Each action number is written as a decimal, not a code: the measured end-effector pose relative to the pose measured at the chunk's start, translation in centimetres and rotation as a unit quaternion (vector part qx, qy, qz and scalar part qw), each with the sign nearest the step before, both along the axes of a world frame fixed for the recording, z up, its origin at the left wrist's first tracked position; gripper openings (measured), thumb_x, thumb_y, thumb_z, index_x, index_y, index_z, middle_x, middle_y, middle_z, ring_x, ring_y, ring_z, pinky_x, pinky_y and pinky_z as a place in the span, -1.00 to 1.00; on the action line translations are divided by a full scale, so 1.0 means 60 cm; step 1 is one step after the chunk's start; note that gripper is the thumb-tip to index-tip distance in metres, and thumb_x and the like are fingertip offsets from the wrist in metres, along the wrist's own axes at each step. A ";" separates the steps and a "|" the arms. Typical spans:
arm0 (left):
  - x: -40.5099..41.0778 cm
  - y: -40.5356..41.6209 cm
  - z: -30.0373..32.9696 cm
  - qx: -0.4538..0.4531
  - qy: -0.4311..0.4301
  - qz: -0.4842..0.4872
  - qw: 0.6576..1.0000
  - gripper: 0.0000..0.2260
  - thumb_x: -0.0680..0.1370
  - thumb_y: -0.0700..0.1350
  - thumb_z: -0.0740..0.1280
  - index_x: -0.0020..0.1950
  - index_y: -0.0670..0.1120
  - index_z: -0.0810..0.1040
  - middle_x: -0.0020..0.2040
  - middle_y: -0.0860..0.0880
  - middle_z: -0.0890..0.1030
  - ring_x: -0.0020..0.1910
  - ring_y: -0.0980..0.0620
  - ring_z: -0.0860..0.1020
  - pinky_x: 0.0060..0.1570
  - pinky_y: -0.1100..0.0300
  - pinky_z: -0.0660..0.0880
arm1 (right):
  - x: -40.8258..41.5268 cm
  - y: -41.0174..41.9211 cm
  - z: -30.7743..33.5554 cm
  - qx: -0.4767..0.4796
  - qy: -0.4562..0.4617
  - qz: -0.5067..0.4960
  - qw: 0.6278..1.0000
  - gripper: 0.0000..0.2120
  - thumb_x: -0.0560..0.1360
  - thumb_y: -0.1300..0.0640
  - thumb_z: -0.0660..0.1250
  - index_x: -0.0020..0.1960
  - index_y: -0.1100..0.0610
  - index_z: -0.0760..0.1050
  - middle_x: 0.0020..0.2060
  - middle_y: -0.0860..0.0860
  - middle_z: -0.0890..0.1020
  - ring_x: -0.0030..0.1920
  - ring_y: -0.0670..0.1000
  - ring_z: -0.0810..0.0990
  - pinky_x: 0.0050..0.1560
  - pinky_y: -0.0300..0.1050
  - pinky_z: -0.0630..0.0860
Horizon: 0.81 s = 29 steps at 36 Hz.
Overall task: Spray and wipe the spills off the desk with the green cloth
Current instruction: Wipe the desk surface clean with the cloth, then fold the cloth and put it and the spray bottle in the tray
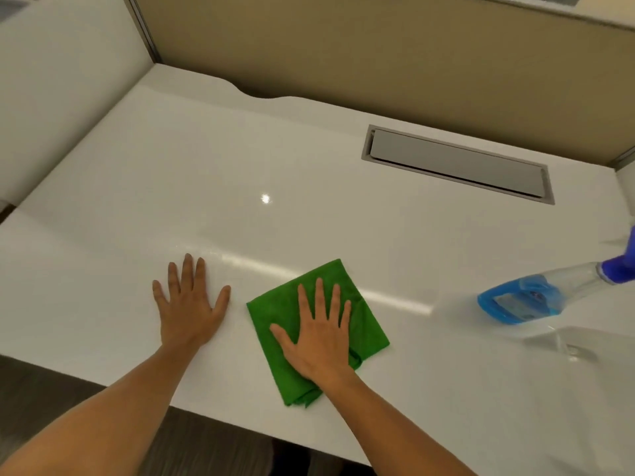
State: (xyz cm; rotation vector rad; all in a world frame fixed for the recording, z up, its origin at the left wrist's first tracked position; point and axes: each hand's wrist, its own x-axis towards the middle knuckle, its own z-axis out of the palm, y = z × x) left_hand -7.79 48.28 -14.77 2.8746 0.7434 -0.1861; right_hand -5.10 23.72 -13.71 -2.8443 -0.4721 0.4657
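Observation:
A folded green cloth (364,317) lies on the white desk (240,173) near its front edge. My right hand (318,333) presses flat on the cloth, fingers spread. My left hand (189,304) rests flat on the bare desk just left of the cloth, fingers apart and holding nothing. A clear spray bottle (536,298) with blue liquid and a purple-blue nozzle stands at the far right, apart from both hands. A faint wet streak (309,273) shines across the desk just beyond the cloth.
A grey cable hatch (457,163) is set into the desk at the back right. Beige partition panels (378,56) close off the back, and a white panel (51,97) the left. The desk's front edge runs just below my forearms, with dark floor beneath.

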 end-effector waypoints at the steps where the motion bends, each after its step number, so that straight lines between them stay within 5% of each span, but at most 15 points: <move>1: 0.000 0.000 0.000 0.001 0.004 0.000 1.000 -0.23 0.54 0.36 -0.18 0.64 -0.04 -0.12 0.66 -0.06 -0.11 0.63 -0.14 -0.16 0.55 -0.25 -0.18 | 0.000 -0.016 0.004 0.000 0.001 -0.007 1.000 -0.09 0.49 -0.56 -0.19 0.67 -0.06 -0.14 0.67 0.08 -0.17 0.63 0.23 -0.29 0.57 0.32 -0.32; 7: 0.001 -0.002 0.005 -0.009 0.020 -0.002 1.000 -0.25 0.56 0.34 -0.18 0.64 -0.05 -0.13 0.66 -0.07 -0.13 0.63 -0.16 -0.17 0.53 -0.26 -0.20 | 0.026 -0.112 0.035 -0.028 0.017 -0.068 0.997 -0.10 0.50 -0.53 -0.20 0.67 -0.01 -0.01 0.67 0.08 0.00 0.64 0.26 -0.05 0.59 0.33 -0.10; 12: 0.011 0.004 0.019 -0.025 0.052 -0.001 0.998 -0.30 0.62 0.30 -0.02 0.64 -0.06 -0.05 0.66 -0.08 -0.09 0.63 -0.19 -0.14 0.54 -0.28 -0.15 | 0.060 -0.171 0.068 -0.018 -0.008 -0.083 0.996 -0.40 0.58 -0.30 0.12 0.49 0.03 0.40 0.44 0.06 0.49 0.36 0.19 0.44 0.31 0.14 0.41; 15: 0.003 -0.027 0.041 -0.024 0.011 0.005 1.000 -0.36 0.61 0.25 0.14 0.55 -0.14 0.26 0.58 -0.19 0.24 0.55 -0.28 0.18 0.47 -0.26 0.12 | 0.088 -0.179 0.086 0.042 0.037 -0.134 0.989 -0.54 0.58 -0.12 0.26 0.40 0.07 0.51 0.26 0.06 0.64 0.25 0.16 0.54 0.22 0.08 0.52; 18: -0.015 -0.083 0.054 -0.030 -0.031 -0.004 0.999 -0.50 0.57 0.17 0.29 0.32 -0.18 0.52 0.28 -0.20 0.53 0.20 -0.23 0.50 0.14 -0.10 0.45 | 0.113 -0.179 0.102 0.074 0.103 -0.175 0.976 -0.53 0.54 -0.07 0.36 0.36 0.17 0.53 0.17 0.10 0.69 0.20 0.15 0.62 0.21 0.08 0.58; 25: -0.037 -0.206 0.079 -0.258 -0.056 0.121 0.957 -0.63 0.52 0.23 0.36 -0.01 -0.07 0.53 -0.17 0.03 0.60 -0.20 0.03 0.56 -0.28 0.14 0.46 | 0.130 -0.176 0.105 0.095 0.156 -0.206 0.961 -0.52 0.45 -0.03 0.48 0.23 0.28 0.58 0.15 0.17 0.69 0.13 0.17 0.67 0.17 0.12 0.62; 29: -0.022 -0.233 0.091 -0.382 -0.054 0.197 0.901 -0.65 0.49 0.07 0.47 0.10 -0.14 0.51 -0.06 -0.07 0.63 -0.08 -0.06 0.61 -0.14 0.07 0.56 | 0.126 -0.181 0.094 0.125 0.177 -0.211 0.953 -0.47 0.46 0.02 0.50 0.35 0.19 0.46 0.25 0.12 0.61 0.20 0.14 0.59 0.16 0.03 0.56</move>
